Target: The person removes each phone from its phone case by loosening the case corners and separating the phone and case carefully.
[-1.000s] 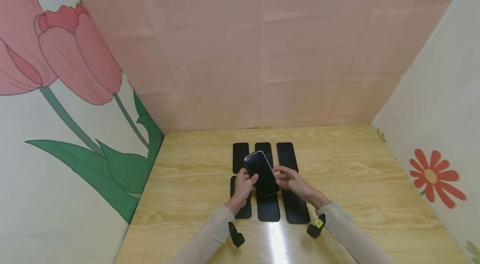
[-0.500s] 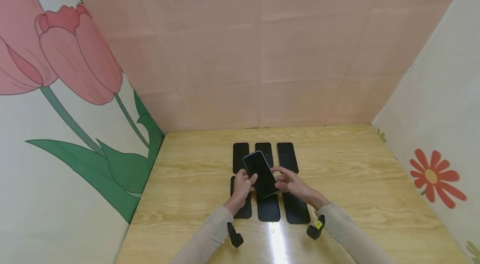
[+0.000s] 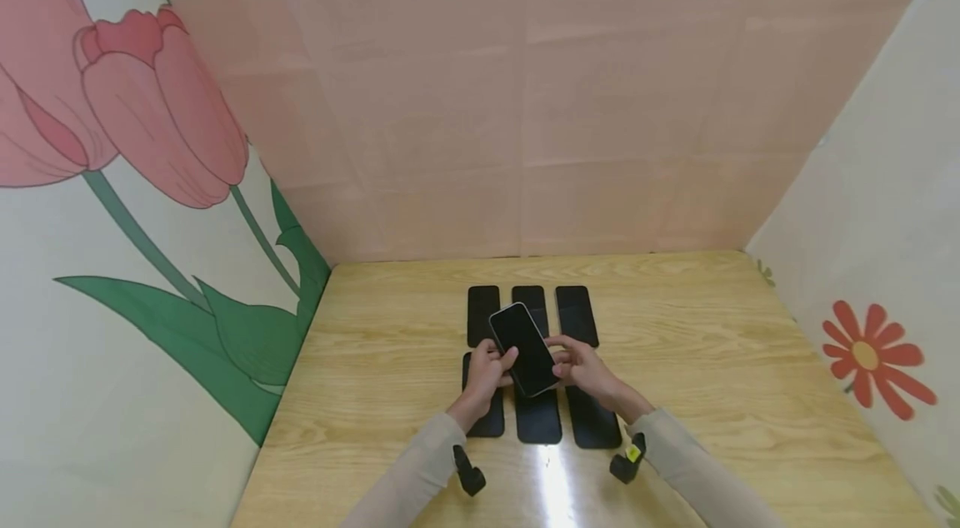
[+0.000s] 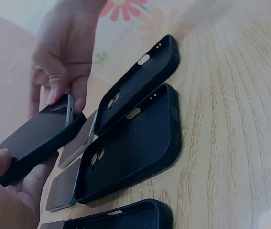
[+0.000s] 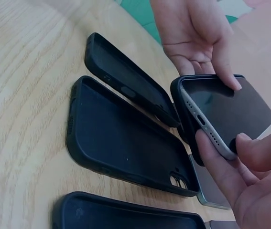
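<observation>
A phone with a silver edge is held tilted above the table's middle. It sits partly in a black phone case; its bottom edge with the port stands out of the case near the right hand. My left hand grips phone and case from the left, thumb over the screen. From the other side my right hand pinches the lower corner, thumb on the front and fingers at the case. Below lie black cases, open side up: a left one, a middle one and a right one.
Behind the cases, a row of dark phones lies flat: left, middle, right. The wooden table meets a pink back wall and flower-printed side walls.
The right thumb has come in against the phone's lower right edge. Phone and case stay at nearly the same place and tilt, and the left hand keeps its grip.
</observation>
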A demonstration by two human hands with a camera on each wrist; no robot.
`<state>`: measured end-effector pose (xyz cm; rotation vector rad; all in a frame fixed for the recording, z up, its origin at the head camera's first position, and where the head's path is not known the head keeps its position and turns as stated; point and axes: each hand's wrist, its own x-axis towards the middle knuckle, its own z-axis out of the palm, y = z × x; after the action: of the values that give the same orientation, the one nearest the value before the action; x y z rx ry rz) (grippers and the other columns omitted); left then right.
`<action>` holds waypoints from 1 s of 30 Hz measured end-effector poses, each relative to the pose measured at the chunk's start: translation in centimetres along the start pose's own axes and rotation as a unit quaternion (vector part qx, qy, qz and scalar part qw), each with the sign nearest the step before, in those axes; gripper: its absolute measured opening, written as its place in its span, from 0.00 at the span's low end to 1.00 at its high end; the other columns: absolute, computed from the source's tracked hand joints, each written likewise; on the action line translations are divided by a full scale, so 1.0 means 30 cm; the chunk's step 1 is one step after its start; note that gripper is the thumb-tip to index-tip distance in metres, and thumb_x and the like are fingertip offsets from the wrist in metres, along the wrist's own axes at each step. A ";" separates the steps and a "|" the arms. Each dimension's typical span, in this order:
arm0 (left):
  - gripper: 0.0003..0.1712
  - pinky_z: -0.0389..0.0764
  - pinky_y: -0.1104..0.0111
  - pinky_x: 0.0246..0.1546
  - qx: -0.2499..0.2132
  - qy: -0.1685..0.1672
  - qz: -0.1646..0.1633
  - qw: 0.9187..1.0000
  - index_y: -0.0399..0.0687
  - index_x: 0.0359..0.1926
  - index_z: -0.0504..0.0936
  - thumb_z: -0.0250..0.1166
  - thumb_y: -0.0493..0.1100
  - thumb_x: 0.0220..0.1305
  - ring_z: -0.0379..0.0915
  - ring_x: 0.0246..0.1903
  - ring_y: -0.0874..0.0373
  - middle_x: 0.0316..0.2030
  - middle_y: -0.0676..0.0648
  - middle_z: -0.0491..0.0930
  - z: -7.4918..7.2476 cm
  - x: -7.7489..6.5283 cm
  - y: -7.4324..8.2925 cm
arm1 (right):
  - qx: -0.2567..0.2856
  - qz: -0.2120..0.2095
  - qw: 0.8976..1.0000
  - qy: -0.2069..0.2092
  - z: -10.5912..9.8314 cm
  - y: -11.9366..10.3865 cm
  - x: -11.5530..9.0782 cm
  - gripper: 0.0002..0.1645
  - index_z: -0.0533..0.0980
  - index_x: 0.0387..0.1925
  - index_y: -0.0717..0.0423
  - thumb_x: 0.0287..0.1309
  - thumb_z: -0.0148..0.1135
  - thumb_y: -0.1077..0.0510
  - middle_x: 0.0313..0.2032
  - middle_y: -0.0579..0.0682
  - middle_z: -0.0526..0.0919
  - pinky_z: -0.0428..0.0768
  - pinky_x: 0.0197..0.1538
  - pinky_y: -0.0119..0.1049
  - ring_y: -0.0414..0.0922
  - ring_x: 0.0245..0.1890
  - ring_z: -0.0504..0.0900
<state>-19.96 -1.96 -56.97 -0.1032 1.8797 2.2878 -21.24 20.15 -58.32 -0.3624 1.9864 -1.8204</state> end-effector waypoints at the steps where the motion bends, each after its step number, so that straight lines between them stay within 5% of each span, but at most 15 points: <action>1: 0.14 0.85 0.54 0.35 -0.004 -0.001 0.001 1.000 0.31 0.46 0.70 0.64 0.36 0.68 0.84 0.37 0.43 0.39 0.35 0.83 -0.002 0.008 -0.014 | -0.002 0.004 1.000 0.007 0.001 -0.001 0.000 0.28 0.60 0.67 0.68 0.66 0.46 0.74 0.48 0.66 0.82 0.82 0.48 0.51 0.54 0.44 0.84; 17: 0.16 0.85 0.59 0.32 -0.005 -0.013 -0.016 1.000 0.34 0.46 0.72 0.66 0.42 0.68 0.84 0.34 0.49 0.37 0.38 0.84 -0.016 0.028 -0.047 | -0.007 0.032 0.999 0.009 -0.001 -0.015 -0.007 0.27 0.60 0.68 0.70 0.68 0.45 0.73 0.42 0.57 0.80 0.80 0.51 0.53 0.50 0.42 0.79; 22: 0.16 0.85 0.55 0.34 0.016 -0.019 -0.012 1.000 0.30 0.47 0.72 0.64 0.39 0.69 0.82 0.32 0.53 0.36 0.41 0.82 -0.019 0.004 -0.007 | -0.003 0.031 0.999 0.007 -0.015 -0.015 -0.012 0.28 0.59 0.68 0.71 0.68 0.44 0.73 0.45 0.60 0.79 0.81 0.50 0.51 0.52 0.43 0.79; 30: 0.24 0.84 0.53 0.39 0.038 -0.017 -0.012 0.999 0.19 0.58 0.67 0.61 0.37 0.71 0.82 0.39 0.46 0.44 0.29 0.81 -0.018 -0.051 0.063 | 0.008 0.033 0.999 0.019 -0.056 -0.003 -0.025 0.31 0.57 0.69 0.74 0.63 0.42 0.76 0.45 0.62 0.76 0.81 0.50 0.51 0.49 0.39 0.79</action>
<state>-18.83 -2.97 -54.99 -0.0758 1.9352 2.1870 -21.37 21.97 -58.04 -0.2560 1.9829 -1.8136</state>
